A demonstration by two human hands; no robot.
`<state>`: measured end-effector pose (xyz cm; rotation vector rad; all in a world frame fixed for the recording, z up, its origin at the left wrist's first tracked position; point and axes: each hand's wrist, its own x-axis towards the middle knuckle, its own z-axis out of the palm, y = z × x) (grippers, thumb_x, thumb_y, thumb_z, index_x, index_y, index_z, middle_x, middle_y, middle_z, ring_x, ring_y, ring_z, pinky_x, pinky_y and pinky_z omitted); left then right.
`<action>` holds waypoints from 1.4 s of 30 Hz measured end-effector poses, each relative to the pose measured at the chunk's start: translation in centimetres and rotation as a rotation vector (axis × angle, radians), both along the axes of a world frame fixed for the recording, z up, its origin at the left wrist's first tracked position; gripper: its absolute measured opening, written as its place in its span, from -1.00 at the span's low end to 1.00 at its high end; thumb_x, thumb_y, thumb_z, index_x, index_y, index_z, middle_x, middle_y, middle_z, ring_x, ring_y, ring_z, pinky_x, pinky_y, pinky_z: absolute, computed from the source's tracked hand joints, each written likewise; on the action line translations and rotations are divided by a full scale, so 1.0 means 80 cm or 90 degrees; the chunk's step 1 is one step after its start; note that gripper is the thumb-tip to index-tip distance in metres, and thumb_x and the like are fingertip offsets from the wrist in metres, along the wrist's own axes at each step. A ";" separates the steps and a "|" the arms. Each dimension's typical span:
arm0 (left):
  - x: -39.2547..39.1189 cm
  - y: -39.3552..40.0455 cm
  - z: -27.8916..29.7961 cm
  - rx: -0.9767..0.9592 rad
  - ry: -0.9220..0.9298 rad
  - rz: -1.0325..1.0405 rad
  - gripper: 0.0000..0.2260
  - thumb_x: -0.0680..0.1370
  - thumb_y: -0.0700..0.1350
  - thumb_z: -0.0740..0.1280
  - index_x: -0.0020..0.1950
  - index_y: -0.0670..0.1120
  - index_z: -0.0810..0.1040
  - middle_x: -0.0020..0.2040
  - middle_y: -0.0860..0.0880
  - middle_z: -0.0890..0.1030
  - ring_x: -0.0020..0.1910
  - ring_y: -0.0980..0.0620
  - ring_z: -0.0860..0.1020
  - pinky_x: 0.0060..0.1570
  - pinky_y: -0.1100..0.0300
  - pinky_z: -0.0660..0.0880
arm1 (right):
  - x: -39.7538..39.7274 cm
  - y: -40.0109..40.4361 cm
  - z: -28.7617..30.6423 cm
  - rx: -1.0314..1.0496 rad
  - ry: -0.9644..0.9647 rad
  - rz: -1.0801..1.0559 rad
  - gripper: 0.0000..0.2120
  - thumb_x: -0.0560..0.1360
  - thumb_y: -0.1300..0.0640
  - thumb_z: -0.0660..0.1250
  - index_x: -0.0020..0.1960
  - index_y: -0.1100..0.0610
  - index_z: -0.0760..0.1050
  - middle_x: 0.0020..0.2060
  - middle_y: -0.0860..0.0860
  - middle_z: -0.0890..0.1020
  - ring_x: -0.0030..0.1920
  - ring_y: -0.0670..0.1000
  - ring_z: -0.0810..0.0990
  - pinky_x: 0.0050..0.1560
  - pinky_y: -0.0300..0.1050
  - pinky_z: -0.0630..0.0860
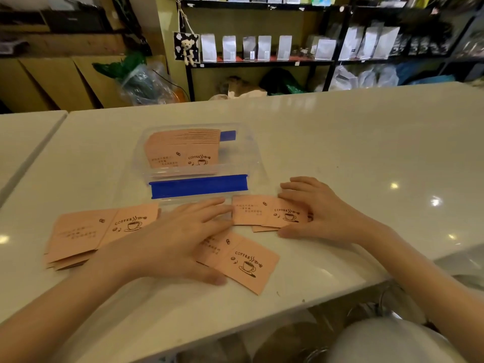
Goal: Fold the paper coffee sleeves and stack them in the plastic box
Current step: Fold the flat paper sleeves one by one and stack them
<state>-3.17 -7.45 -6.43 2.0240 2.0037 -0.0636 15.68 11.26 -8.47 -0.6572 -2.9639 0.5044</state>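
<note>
A white glossy worktop [340,142] fills the view. Toward its middle, a clear plastic box [251,163] with blue clips is set, and a row of folded pink sleeves [183,150] is stood on edge inside it, against its left side. Near the worktop's front left, a loose pile of sleeves [86,234] is spread flat. The left hand [170,244] is laid open, fingers spread, over a single sleeve [243,260] by the front edge. The right hand [322,213] is pressed flat, fingers apart, on the right end of a small stack of sleeves [262,213] just in front of the box. Nothing is gripped by either hand.
</note>
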 end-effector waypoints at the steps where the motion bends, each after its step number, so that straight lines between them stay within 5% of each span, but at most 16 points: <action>1: -0.001 0.000 -0.001 0.006 -0.013 0.004 -0.22 0.30 0.37 0.21 0.42 0.18 -0.02 0.46 0.27 -0.16 0.33 0.36 -0.25 0.26 0.27 -0.19 | -0.001 0.001 0.001 0.006 0.007 0.003 -0.23 0.23 -0.36 0.25 0.33 0.02 0.30 0.37 -0.02 0.33 0.39 -0.02 0.14 0.33 -0.12 0.06; 6: 0.002 -0.002 -0.002 0.075 -0.069 0.007 -0.34 0.30 0.33 0.28 0.35 0.17 0.23 0.31 0.41 -0.06 0.17 0.53 -0.22 0.06 0.59 -0.24 | -0.001 0.001 0.010 0.023 0.028 0.012 -0.21 0.20 -0.35 0.27 0.32 0.03 0.32 0.35 -0.04 0.36 0.38 -0.06 0.16 0.34 -0.14 0.03; 12: -0.004 -0.015 0.014 0.222 -0.072 -0.020 -0.37 0.25 0.35 0.30 0.22 0.06 0.45 0.36 0.24 0.17 0.28 0.41 -0.04 0.18 0.46 -0.04 | 0.002 -0.003 0.052 0.036 0.118 0.055 -0.29 0.16 -0.33 0.34 0.24 -0.06 0.39 0.27 -0.14 0.42 0.30 -0.23 0.18 0.35 -0.18 -0.09; 16: -0.016 -0.028 0.038 0.303 -0.099 -0.004 -0.39 0.23 0.34 0.32 0.16 0.02 0.51 0.36 0.10 0.28 0.35 0.22 0.17 0.27 0.26 0.21 | -0.014 -0.014 0.086 0.054 0.204 0.088 -0.33 0.18 -0.29 0.34 0.22 -0.05 0.41 0.23 -0.17 0.42 0.32 -0.19 0.22 0.37 -0.09 0.06; 23: -0.058 -0.075 0.061 0.400 -0.052 0.119 -0.42 0.21 0.36 0.30 0.15 0.14 0.46 0.41 0.15 0.20 0.40 0.25 0.05 0.27 0.12 0.17 | -0.075 -0.044 0.109 0.040 0.321 0.058 -0.37 0.23 -0.19 0.37 0.25 -0.05 0.37 0.19 -0.21 0.36 0.28 -0.16 0.23 0.32 -0.01 0.24; 26: -0.077 -0.095 0.055 0.392 -0.011 0.189 -0.39 0.19 0.37 0.28 0.11 0.05 0.53 0.41 0.05 0.23 0.41 0.11 0.10 0.31 0.01 0.14 | -0.110 -0.068 0.096 -0.071 0.327 0.069 -0.43 0.20 -0.22 0.37 0.19 -0.19 0.36 0.14 -0.29 0.33 0.19 -0.26 0.21 0.23 -0.15 0.26; 30: -0.093 -0.115 0.038 0.370 0.018 0.240 -0.32 0.19 0.38 0.25 0.21 0.07 0.46 0.36 0.12 0.16 0.33 0.26 0.00 0.29 0.12 0.05 | -0.152 -0.106 0.071 -0.106 0.339 0.146 -0.44 0.23 -0.22 0.36 0.20 -0.18 0.35 0.14 -0.36 0.29 0.16 -0.41 0.16 0.22 -0.29 0.17; 34: -0.105 -0.127 0.024 0.369 -0.074 0.278 -0.34 0.19 0.34 0.34 0.26 0.24 0.32 0.32 0.16 0.27 0.35 0.13 0.19 0.30 0.02 0.27 | -0.183 -0.134 0.051 -0.108 0.304 0.146 -0.37 0.25 -0.26 0.33 0.27 -0.11 0.34 0.35 -0.14 0.29 0.36 -0.15 0.11 0.36 -0.05 0.10; 36: -0.106 -0.130 0.019 0.412 -0.125 0.299 -0.36 0.17 0.28 0.40 0.21 0.29 0.30 0.21 0.18 0.30 0.23 0.25 0.25 0.18 0.12 0.37 | -0.190 -0.144 0.045 -0.115 0.286 0.143 -0.36 0.24 -0.27 0.33 0.27 -0.11 0.35 0.39 -0.11 0.24 0.40 -0.08 0.03 0.38 0.04 0.05; 42: -0.109 -0.144 -0.005 0.345 -0.173 0.414 -0.29 0.07 0.45 0.28 0.19 0.35 0.24 0.26 0.22 0.19 0.19 0.40 0.05 0.22 0.28 0.10 | -0.194 -0.154 0.028 -0.078 0.245 0.150 -0.40 0.28 -0.24 0.37 0.26 -0.04 0.38 0.42 -0.08 0.20 0.41 -0.08 -0.05 0.36 -0.01 -0.10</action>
